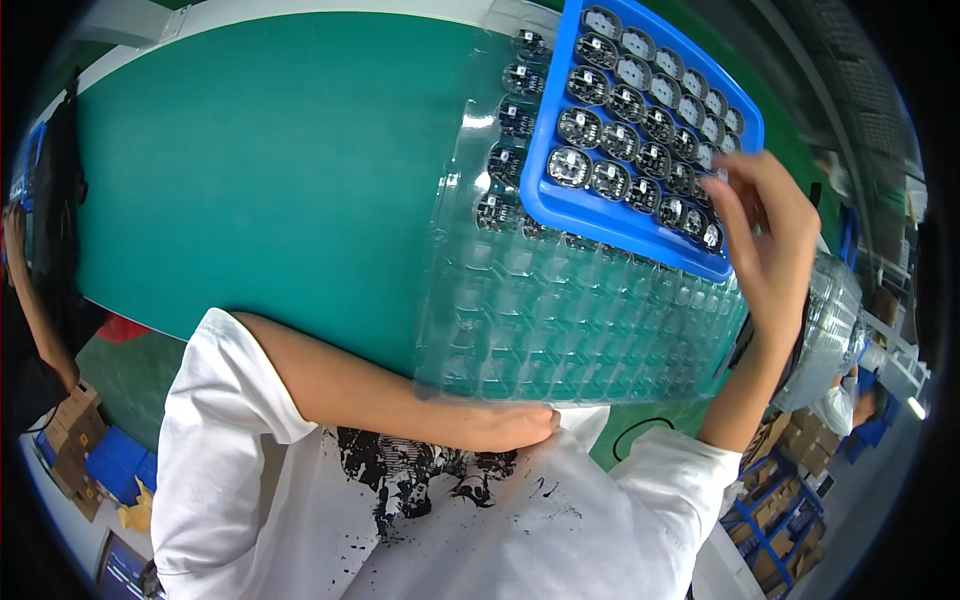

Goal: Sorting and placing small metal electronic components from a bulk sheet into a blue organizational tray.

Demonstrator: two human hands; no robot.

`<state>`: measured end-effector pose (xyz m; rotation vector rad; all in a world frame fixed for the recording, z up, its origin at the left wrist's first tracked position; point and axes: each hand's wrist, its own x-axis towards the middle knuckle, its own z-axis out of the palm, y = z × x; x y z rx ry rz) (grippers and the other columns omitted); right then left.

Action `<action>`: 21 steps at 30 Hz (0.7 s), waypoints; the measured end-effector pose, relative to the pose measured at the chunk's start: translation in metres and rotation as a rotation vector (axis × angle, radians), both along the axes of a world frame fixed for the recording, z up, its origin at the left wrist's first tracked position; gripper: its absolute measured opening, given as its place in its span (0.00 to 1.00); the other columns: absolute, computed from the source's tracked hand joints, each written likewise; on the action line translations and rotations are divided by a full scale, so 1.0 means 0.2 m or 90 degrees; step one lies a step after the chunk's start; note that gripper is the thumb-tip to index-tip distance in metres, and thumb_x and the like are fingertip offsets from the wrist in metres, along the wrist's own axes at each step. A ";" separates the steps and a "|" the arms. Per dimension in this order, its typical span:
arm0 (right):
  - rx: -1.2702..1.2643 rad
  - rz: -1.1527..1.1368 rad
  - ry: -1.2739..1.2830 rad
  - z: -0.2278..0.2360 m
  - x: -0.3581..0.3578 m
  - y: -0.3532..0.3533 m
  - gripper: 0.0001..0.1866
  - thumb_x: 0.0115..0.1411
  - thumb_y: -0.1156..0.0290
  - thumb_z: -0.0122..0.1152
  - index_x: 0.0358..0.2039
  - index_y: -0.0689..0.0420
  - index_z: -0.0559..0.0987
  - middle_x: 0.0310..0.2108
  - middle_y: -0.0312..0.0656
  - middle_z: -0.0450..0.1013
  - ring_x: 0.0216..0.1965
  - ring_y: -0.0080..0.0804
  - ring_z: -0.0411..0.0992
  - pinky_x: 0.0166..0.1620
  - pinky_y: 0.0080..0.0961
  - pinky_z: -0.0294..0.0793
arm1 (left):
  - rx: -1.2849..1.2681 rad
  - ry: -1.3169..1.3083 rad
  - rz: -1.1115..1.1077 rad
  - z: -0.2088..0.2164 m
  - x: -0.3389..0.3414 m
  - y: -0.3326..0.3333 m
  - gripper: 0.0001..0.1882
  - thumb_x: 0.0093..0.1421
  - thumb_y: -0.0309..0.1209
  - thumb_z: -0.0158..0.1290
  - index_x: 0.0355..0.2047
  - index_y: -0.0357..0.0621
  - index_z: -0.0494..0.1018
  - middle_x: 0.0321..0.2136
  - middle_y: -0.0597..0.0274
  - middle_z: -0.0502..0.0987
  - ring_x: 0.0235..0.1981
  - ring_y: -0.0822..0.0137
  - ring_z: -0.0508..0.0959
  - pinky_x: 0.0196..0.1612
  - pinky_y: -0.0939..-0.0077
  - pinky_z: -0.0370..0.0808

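Nearest is the person's white T-shirt (300,520) with a black splatter print, its short sleeves at both shoulders. The left hand (515,428) lies just above the shirt at the near edge of the clear plastic blister tray (560,320), fingers curled in; whether it grips the tray's edge or only rests against it cannot be told. That tray is thin, glossy and see-through, moulded into rows of round pockets too many to count; most near pockets look empty, and about five small round circuit boards (515,122) show in its far-left column. It lies on the green desk (260,170), a smooth matt mat with a white border at the far side.

On top of the clear tray's far half sits one blue plastic tray (540,200), rigid, with rounded corners and a raised rim, tilted to the right. It holds roughly thirty round dark circuit boards (620,140) in four rows. The right hand (770,235) is at this tray's right near corner, fingers bent and pinched together over the last boards; what they have hold of is hidden.
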<state>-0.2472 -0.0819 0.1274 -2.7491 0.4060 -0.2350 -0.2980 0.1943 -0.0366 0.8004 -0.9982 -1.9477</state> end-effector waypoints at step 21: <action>-0.028 -0.079 0.117 0.11 -0.37 0.15 0.03 0.54 0.82 0.66 0.31 0.65 0.82 0.20 0.44 0.74 0.16 0.26 0.70 0.22 0.21 0.66 | -0.017 -0.077 0.025 0.01 -0.05 0.00 0.20 0.71 0.40 0.28 0.38 0.32 0.60 0.33 0.49 0.66 0.38 0.59 0.68 0.48 0.62 0.66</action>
